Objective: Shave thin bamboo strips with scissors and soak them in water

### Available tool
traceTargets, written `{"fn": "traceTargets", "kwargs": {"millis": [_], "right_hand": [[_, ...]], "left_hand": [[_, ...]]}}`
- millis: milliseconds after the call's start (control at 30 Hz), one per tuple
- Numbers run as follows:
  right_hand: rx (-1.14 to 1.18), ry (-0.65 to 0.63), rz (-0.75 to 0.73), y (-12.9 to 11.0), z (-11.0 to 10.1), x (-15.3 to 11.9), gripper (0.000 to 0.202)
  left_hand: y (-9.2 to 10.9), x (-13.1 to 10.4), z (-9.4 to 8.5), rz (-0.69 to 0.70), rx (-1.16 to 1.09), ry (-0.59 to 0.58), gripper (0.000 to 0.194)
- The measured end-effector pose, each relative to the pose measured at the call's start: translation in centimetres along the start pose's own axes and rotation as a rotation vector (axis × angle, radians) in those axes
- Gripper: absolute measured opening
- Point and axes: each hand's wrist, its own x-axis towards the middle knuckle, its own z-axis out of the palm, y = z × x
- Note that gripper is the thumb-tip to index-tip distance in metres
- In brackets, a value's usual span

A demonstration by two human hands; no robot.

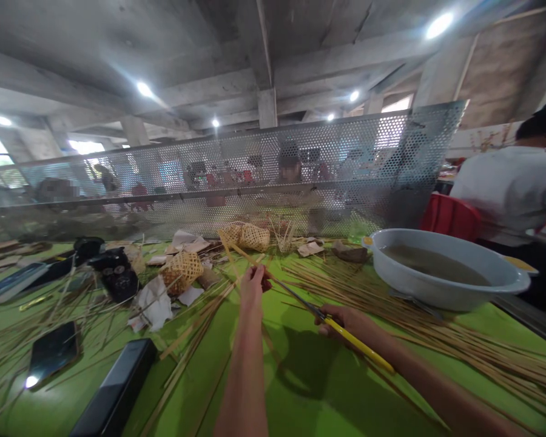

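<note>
left hand [253, 284] pinches a bamboo strip [236, 250]; right hand [341, 320] grips yellow-handled scissors [332, 325], blade touching the strip beside the left fingers.

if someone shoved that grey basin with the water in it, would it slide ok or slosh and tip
The grey basin holds murky water well below its rim, so it is probably heavy for its size and would resist a light push. A sudden shove would likely slosh the water rather than tip it, since it is wide and low. It sits partly on bamboo strips, so it may slide unevenly.

Both arms fwd; left hand [253, 283] pinched, right hand [341, 318] fisted.
</note>
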Motion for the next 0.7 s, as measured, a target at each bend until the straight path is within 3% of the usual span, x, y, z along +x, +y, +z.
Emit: {"fn": "traceTargets", "kwargs": {"millis": [133, 333, 700], "right_hand": [[-0.082, 0.008, -0.011, -0.4, -0.2, -0.4, 0.047], [-0.088, 0.011, -0.049, -1.0, -0.6, -0.9, 0.045], [-0.046, 0.054, -0.037, 0.1, -0.5, -0.2, 0.043]], "left_hand": [[-0.1, 0.4, -0.3, 0.042, 0.010, 0.065, 0.044], [-0.1, 0.1, 0.0, 0.014, 0.059, -0.037, 0.040], [-0.3, -0.8, 1.2, -0.034, 0.075, -0.140, 0.034]]}}
